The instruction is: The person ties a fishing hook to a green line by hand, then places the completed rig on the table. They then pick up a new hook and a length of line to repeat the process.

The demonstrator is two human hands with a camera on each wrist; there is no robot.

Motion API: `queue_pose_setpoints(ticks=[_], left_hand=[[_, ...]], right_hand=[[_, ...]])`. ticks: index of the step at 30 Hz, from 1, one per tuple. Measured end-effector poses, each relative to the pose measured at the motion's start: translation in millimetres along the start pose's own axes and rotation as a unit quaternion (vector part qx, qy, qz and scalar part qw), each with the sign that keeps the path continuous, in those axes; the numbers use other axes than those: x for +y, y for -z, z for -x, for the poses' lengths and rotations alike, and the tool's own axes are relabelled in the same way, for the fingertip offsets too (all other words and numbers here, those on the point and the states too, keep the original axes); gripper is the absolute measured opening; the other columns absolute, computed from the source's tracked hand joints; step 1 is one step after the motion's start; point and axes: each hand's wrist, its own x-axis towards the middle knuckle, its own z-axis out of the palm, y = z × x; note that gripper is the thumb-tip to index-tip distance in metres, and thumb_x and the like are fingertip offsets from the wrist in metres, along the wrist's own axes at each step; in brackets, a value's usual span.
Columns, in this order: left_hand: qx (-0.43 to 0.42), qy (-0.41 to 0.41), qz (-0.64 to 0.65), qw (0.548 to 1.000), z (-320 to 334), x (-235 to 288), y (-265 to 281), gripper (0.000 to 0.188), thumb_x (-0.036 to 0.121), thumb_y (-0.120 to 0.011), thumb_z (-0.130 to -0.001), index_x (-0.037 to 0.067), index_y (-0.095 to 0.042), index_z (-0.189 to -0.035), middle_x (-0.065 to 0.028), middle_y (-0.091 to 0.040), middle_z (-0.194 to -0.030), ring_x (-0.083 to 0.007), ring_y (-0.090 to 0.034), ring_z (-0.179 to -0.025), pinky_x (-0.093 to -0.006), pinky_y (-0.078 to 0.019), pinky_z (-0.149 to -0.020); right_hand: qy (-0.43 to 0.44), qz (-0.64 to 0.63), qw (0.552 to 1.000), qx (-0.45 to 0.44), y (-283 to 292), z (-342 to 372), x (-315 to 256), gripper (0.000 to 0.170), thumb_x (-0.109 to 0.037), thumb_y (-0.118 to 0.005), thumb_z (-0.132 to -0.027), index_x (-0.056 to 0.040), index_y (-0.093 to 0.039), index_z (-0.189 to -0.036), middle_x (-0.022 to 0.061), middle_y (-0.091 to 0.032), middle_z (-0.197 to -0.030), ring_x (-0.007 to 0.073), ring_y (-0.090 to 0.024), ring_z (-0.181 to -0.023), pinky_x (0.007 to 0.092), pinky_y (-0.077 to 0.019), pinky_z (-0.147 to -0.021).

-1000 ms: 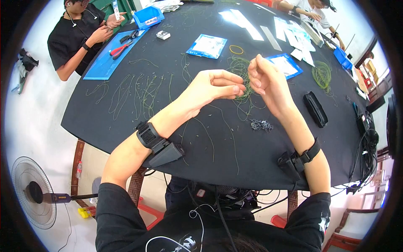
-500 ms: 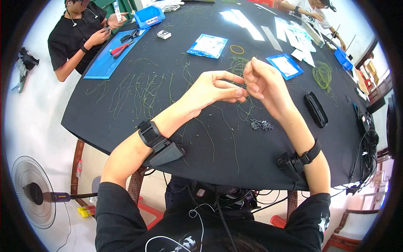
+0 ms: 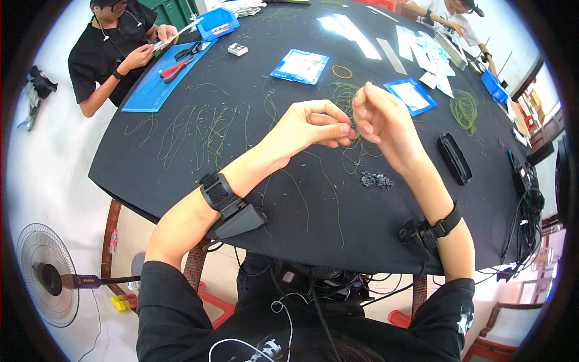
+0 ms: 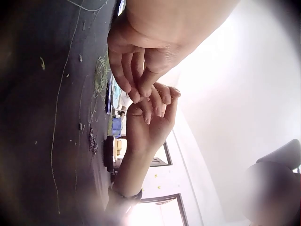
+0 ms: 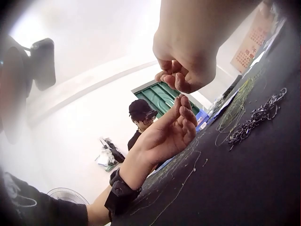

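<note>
My left hand (image 3: 313, 125) is raised over the table, its thumb and forefinger pressed together at the tips. Facing it, my right hand (image 3: 386, 123) has its fingers bent in toward the thumb. Both sets of fingertips meet closely, and between them they pinch what looks like a fine piece of line, mostly hidden by the fingers. Behind the hands lies a loose tangle of green line (image 3: 345, 96). Nearer me, to the right, sits a small pile of dark metal links (image 3: 377, 180), seen also as linked pieces (image 5: 256, 117) in the right wrist view.
Cut lengths of green line (image 3: 208, 136) are spread at left. A black open case (image 3: 453, 157) and a green coil (image 3: 463, 108) lie at right. Blue-edged packets (image 3: 300, 66), a rubber band (image 3: 341, 72) and red-handled pliers (image 3: 176, 70) are farther back. Two other people sit across the table.
My fingertips have come closer together, the right hand shifting slightly toward the left. The person at the far left has tilted the white strip in their hands.
</note>
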Motion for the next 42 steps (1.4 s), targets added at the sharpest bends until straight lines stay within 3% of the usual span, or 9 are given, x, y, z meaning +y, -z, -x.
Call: queue_pose_setpoints(ticks=[12, 20, 25, 28, 29, 31, 32, 38, 42], left_hand=[[0.092, -0.095, -0.278, 0.951, 17, 34, 23, 0.014, 0.018, -0.067, -0.08, 0.005, -0.067, -0.085, -0.0009, -0.066, -0.082, -0.0077, -0.059, -0.069, -0.0209, -0.0452, -0.062], [0.035, -0.112, -0.699, 0.706, 160, 91, 52, 0.008, 0.012, -0.068, -0.072, 0.008, -0.06, -0.071, -0.0005, -0.059, -0.074, -0.0137, -0.058, -0.069, -0.0268, -0.043, -0.058], [-0.258, 0.324, -0.444, 0.794, 248, 126, 76, 0.007, 0.009, -0.065, -0.069, 0.007, -0.059, -0.067, -0.0037, -0.059, -0.068, -0.0222, -0.058, -0.066, -0.0312, -0.0456, -0.061], [-0.119, 0.49, -0.68, 0.532, 273, 127, 94, 0.006, 0.005, -0.062, -0.068, 0.002, -0.057, -0.065, -0.0088, -0.061, -0.068, -0.024, -0.06, -0.067, -0.032, -0.0457, -0.06], [-0.083, 0.482, -0.759, 0.429, 280, 116, 114, 0.007, 0.005, -0.061, -0.068, 0.001, -0.057, -0.064, -0.0106, -0.061, -0.069, -0.0248, -0.06, -0.067, -0.0324, -0.0458, -0.059], [0.008, 0.178, -0.887, 0.425, 296, 101, 156, 0.006, 0.004, -0.06, -0.068, 0.001, -0.057, -0.063, -0.0142, -0.06, -0.07, -0.0277, -0.061, -0.067, -0.0349, -0.0473, -0.059], [0.019, 0.281, -0.878, 0.388, 264, 100, 161, 0.006, 0.003, -0.058, -0.069, 0.002, -0.057, -0.063, -0.0148, -0.058, -0.069, -0.0292, -0.061, -0.067, -0.0371, -0.0483, -0.059], [0.033, -0.016, -0.939, 0.343, 145, 72, 236, 0.006, 0.008, -0.059, -0.07, 0.006, -0.059, -0.065, -0.008, -0.059, -0.072, -0.0248, -0.061, -0.075, -0.0347, -0.0493, -0.062], [-0.018, -0.018, -0.948, 0.318, 92, 53, 253, 0.006, 0.011, -0.059, -0.071, 0.008, -0.06, -0.066, -0.0043, -0.059, -0.075, -0.0206, -0.06, -0.081, -0.0326, -0.0491, -0.066]], right_hand=[[0.082, 0.048, 0.995, 0.039, 0, 0, -6, 0.032, -0.034, -0.05, -0.089, -0.0038, -0.057, -0.099, 0.0002, -0.047, -0.061, 0.0057, -0.035, -0.048, 0.0187, -0.0274, -0.046], [-0.029, 0.151, 0.977, -0.15, -11, 3, -5, 0.03, -0.028, -0.049, -0.091, -0.001, -0.056, -0.104, 0.0069, -0.057, -0.097, 0.007, -0.052, -0.068, 0.0156, -0.0378, -0.045], [-0.07, 0.183, 0.965, -0.176, -7, 1, 8, 0.024, -0.022, -0.048, -0.091, -0.0008, -0.057, -0.099, 0.005, -0.057, -0.085, 0.0071, -0.053, -0.066, 0.0166, -0.0394, -0.045], [-0.087, 0.181, 0.964, -0.171, -6, 1, 13, 0.024, -0.021, -0.048, -0.091, -0.0008, -0.057, -0.098, 0.0049, -0.057, -0.084, 0.0069, -0.053, -0.065, 0.0167, -0.0393, -0.045], [-0.086, 0.181, 0.964, -0.176, -7, 0, 15, 0.024, -0.021, -0.048, -0.091, -0.0008, -0.057, -0.098, 0.0049, -0.057, -0.084, 0.0069, -0.053, -0.065, 0.0167, -0.0393, -0.045], [-0.093, 0.178, 0.966, -0.166, -6, 0, 17, 0.028, -0.024, -0.051, -0.089, -0.0001, -0.059, -0.101, 0.0056, -0.06, -0.084, 0.0073, -0.053, -0.066, 0.0176, -0.0399, -0.047], [-0.092, 0.179, 0.965, -0.168, -5, 0, 18, 0.028, -0.024, -0.051, -0.089, -0.0001, -0.059, -0.101, 0.0056, -0.06, -0.084, 0.0073, -0.053, -0.066, 0.0176, -0.0399, -0.047], [-0.066, 0.129, 0.981, -0.131, 1, -3, 26, 0.024, -0.023, -0.051, -0.091, -0.0014, -0.059, -0.096, 0.0029, -0.057, -0.078, 0.0055, -0.051, -0.063, 0.0174, -0.0391, -0.046], [-0.033, 0.116, 0.989, -0.083, 9, -5, 32, 0.02, -0.021, -0.05, -0.092, -0.0028, -0.058, -0.096, -0.0001, -0.054, -0.075, 0.0043, -0.048, -0.061, 0.0171, -0.0367, -0.046]])
